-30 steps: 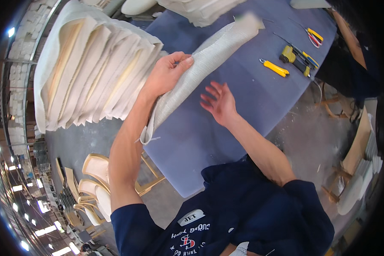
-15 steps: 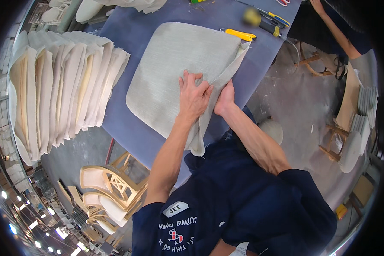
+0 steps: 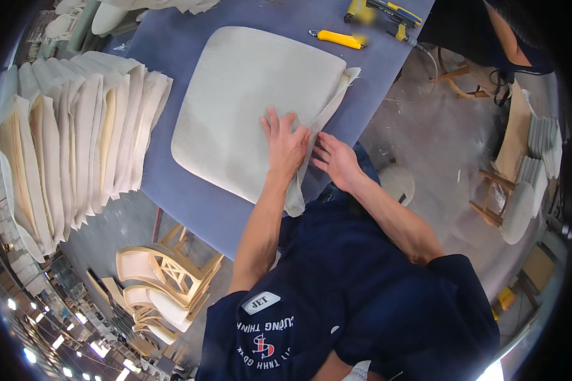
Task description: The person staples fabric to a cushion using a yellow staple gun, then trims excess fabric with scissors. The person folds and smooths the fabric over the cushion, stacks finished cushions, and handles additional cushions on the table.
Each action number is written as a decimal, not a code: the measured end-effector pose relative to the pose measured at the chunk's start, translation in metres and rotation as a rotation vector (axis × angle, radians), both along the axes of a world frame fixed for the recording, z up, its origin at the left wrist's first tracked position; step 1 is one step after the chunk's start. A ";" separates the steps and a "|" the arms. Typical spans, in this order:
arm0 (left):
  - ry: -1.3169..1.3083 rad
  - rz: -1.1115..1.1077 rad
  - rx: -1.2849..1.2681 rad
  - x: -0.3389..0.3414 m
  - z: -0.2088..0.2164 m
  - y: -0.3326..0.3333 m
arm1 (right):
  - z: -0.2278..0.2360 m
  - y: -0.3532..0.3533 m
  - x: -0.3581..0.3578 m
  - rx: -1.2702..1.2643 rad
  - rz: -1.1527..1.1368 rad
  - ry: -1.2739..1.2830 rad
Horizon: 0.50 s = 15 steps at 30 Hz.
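A light grey fabric-covered seat pad (image 3: 235,95) lies on the blue-grey table, with a loose fabric flap (image 3: 329,114) standing up along its right edge. My left hand (image 3: 286,145) rests on the pad beside that edge, fingers apart, its thumb against the base of the flap. Just right of the flap is my right hand (image 3: 338,160), open, palm partly turned up and fingers stretched toward the fabric. Whether its fingertips touch the flap is hard to tell. Beyond the pad lies a yellow utility knife (image 3: 340,39).
Several fabric-covered pieces (image 3: 82,140) stand in a row at the left. Tools with yellow parts (image 3: 394,19) and a hose lie at the table's far right. Wooden chair frames (image 3: 165,273) stand lower left. Another person's arm (image 3: 510,35) shows at upper right.
My right hand has come away from the flap's outer side, moving nearer to me with its fingers opened. My left hand stays at the pad's edge. The whole view has shifted slightly.
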<state>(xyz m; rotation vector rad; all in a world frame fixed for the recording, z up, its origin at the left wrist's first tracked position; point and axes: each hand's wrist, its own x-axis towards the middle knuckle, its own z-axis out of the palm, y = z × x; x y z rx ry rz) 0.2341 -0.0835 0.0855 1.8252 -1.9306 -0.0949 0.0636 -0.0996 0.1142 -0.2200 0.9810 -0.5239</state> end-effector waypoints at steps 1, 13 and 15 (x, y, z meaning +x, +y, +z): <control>0.007 0.000 0.014 -0.001 0.000 0.002 | 0.006 0.005 -0.002 0.000 0.020 0.019; 0.049 0.017 0.012 -0.001 0.004 0.003 | -0.020 0.007 -0.001 -0.121 0.135 0.268; 0.044 0.010 0.000 0.000 0.004 0.002 | -0.036 -0.006 0.000 -0.150 0.187 0.352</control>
